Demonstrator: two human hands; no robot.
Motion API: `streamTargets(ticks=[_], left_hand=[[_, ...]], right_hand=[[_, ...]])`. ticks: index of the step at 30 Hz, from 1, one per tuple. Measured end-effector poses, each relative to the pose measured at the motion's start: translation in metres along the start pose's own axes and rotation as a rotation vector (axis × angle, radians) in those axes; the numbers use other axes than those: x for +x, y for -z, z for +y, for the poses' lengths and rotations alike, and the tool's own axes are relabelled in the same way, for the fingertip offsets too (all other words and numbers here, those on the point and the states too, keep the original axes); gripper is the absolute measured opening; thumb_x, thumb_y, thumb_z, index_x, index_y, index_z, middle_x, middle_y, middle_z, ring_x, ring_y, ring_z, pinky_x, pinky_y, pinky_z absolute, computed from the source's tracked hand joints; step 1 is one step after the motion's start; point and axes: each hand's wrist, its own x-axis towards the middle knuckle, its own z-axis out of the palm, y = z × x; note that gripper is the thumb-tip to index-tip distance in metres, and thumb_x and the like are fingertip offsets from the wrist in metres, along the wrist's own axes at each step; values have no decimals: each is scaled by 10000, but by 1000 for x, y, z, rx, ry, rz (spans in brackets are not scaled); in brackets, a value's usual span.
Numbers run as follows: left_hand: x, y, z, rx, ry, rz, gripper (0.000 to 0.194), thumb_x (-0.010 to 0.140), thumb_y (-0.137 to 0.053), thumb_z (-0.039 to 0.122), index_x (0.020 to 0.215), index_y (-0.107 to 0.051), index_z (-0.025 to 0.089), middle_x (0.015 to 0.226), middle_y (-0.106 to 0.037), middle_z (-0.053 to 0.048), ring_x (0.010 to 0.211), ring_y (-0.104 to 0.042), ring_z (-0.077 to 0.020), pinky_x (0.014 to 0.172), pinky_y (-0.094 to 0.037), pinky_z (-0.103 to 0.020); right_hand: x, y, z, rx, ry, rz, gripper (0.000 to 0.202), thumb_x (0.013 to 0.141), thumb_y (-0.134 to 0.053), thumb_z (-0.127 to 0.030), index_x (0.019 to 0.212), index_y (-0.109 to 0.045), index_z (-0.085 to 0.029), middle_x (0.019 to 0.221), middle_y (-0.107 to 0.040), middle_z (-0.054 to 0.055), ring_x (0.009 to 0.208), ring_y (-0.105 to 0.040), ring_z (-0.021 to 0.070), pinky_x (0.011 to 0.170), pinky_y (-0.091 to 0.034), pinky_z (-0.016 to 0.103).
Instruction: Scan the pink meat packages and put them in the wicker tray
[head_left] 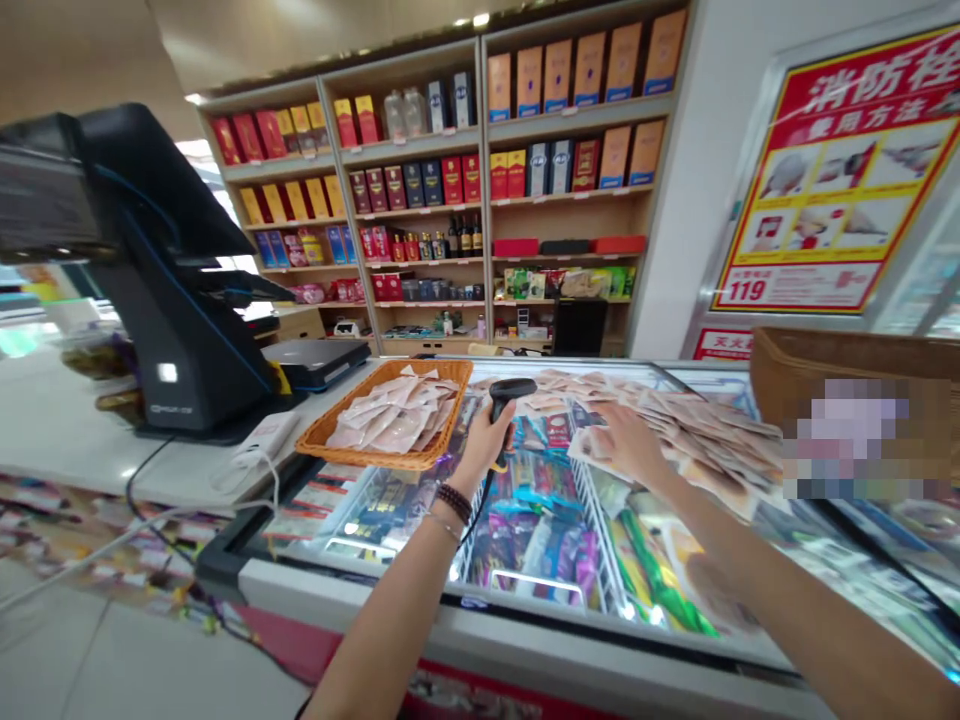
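Note:
My left hand (489, 440) is wrapped around the handle of a black barcode scanner (513, 390), held above the freezer's glass lid, its cord hanging past my wrist. To the right, my right hand (622, 440) rests at a flat packet (589, 446) on the glass; its fingertips are partly blurred, so whether they pinch the packet is unclear. Many similar flat packets (690, 425) lie spread over the lid behind and right of that hand. More packets (397, 408) are piled in an orange wicker basket (311, 445) on the left.
The chest freezer (525, 640) holds colourful wrapped goods under its glass. At left stand a black checkout terminal (191, 320), a flat scale (319, 362) and loose cables (150, 515). A brown basket (847, 350) sits at right. Shelves (420, 210) of boxed goods line the back wall.

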Motion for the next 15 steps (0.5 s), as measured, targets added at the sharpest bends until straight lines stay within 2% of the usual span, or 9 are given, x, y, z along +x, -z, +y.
streamTargets(ticks=[2,4,8,11,15], left_hand=[[-1,-9,-12,6,14,-22,681,739,-829,842,825,-532,235,558,-542,65,416,-461,-83,441,-428,-229],[-2,-12,-22,19,25,-35,687,732,-828,849,811,-531,234,549,-531,66,410,-457,-82,430,-407,-229],[-3,-8,-34,-18,72,-20,703,713,-839,856,817,-531,233,559,-528,69,416,-461,-81,424,-391,-225],[-2,-3,-38,-58,95,16,705,710,-853,846,838,-551,222,580,-556,61,422,-475,-78,436,-404,-227],[1,1,-41,-99,106,54,734,673,-862,865,846,-551,224,562,-551,69,413,-475,-81,440,-418,-231]], right_hand=[[-17,-5,-6,-161,50,-104,373,1063,-529,-315,1292,-788,-175,1345,-796,187,1316,-670,359,1217,-434,516],[-24,-13,-12,-270,36,-170,413,1106,-467,-312,1300,-797,-157,1363,-802,195,1365,-658,365,1272,-365,553],[-14,-26,-24,-324,-42,-260,481,1128,-396,-274,1409,-771,-167,1488,-759,174,1483,-608,367,1329,-259,611],[-2,-32,-34,-316,-88,-304,513,1140,-363,-280,1461,-739,-141,1522,-735,188,1504,-606,347,1341,-255,577],[14,-41,-48,-316,-138,-292,523,1139,-386,-320,1429,-749,-81,1462,-754,242,1441,-656,364,1305,-327,528]])
